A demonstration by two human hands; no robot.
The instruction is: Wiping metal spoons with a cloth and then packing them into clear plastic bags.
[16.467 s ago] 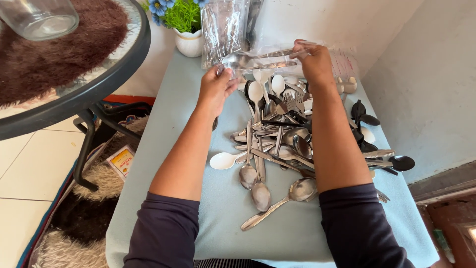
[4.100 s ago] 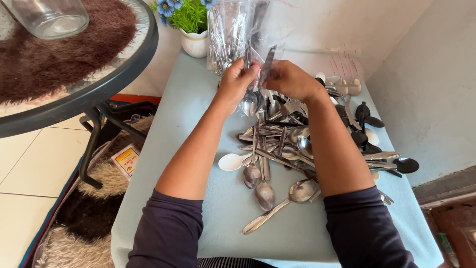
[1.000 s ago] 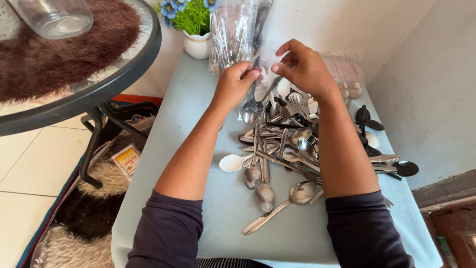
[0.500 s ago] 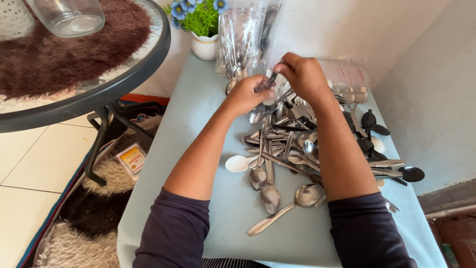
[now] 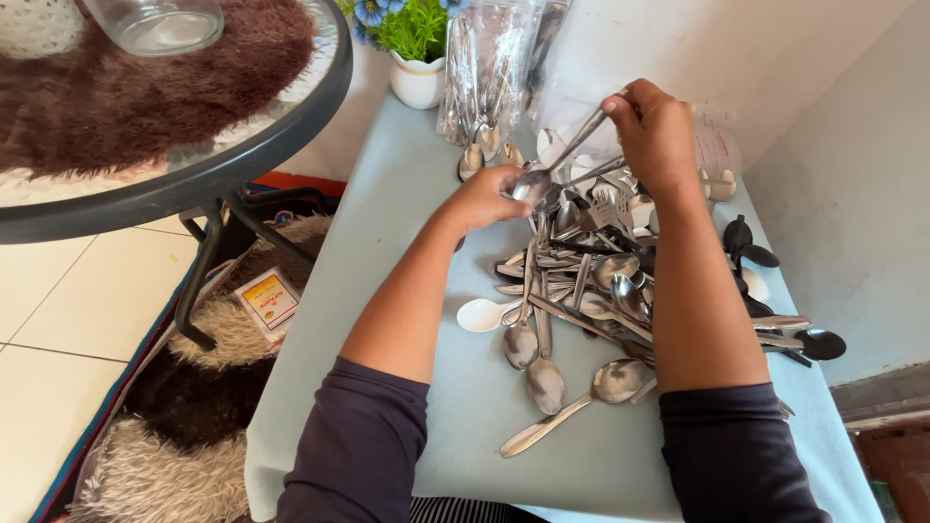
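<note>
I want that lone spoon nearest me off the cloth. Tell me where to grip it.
Grip the spoon by its handle end, coming from the near left: the handle points that way over bare cloth, while the bowl lies by the pile and the right arm.

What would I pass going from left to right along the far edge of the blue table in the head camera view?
White pot of blue flowers → clear bag of cutlery → spoon held between left hand and right hand → black plastic spoons.
</note>
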